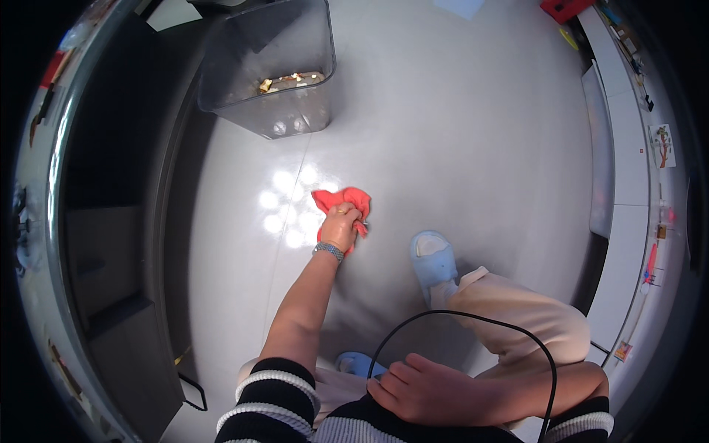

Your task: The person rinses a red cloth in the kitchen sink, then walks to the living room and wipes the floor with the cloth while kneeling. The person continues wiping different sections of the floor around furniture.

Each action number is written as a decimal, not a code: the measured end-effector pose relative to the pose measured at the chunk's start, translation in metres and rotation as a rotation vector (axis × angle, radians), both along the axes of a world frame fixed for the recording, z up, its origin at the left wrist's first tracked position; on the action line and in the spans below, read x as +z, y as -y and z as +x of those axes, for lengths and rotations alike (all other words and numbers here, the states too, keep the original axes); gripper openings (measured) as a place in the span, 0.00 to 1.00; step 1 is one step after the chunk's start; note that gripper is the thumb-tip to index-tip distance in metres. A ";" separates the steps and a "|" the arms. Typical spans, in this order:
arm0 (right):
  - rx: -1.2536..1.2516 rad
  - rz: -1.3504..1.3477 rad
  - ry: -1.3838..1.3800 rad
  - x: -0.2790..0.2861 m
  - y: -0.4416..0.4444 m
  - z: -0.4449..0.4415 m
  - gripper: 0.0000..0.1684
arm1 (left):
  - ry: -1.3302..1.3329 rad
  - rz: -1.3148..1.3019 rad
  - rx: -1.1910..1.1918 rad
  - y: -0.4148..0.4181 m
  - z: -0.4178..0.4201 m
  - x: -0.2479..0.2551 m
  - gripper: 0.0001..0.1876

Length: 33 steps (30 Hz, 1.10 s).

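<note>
My left hand (339, 224), with a metal-banded wristwatch (329, 251) on its wrist, is shut on a bunched red cloth (354, 198). The cloth lies against the smooth grey floor (443, 144), just right of several bright light reflections. Low in the view, my right hand (424, 390) is bent in front of my body above my lap, its fingers curled. Whether it grips anything is hidden. A black cable (471, 314) loops over my leg and passes behind the fingers of that hand.
A translucent grey bin (271, 105) with scraps inside stands ahead on the left. Dark cabinets (105, 249) line the left side, white drawers (628, 149) the right. My blue slippers (435, 266) are on the floor. A red object (565, 8) is at the top right.
</note>
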State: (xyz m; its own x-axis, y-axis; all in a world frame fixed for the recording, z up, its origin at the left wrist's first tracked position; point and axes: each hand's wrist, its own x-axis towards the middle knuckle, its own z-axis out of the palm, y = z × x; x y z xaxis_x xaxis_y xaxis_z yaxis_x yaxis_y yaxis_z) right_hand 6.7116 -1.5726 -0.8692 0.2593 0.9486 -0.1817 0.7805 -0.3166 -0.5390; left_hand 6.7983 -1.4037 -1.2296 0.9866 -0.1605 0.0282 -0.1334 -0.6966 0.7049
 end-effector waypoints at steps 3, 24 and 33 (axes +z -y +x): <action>0.023 0.027 0.024 0.003 -0.002 -0.001 0.18 | -0.322 -0.689 0.386 -0.006 -0.003 0.021 0.13; 0.111 0.087 0.092 0.016 -0.001 -0.012 0.22 | 0.193 -1.218 0.464 -0.156 0.132 0.303 0.23; 0.199 0.018 -0.052 0.012 -0.016 -0.022 0.16 | -0.233 -1.935 0.466 -0.118 -0.082 0.294 0.26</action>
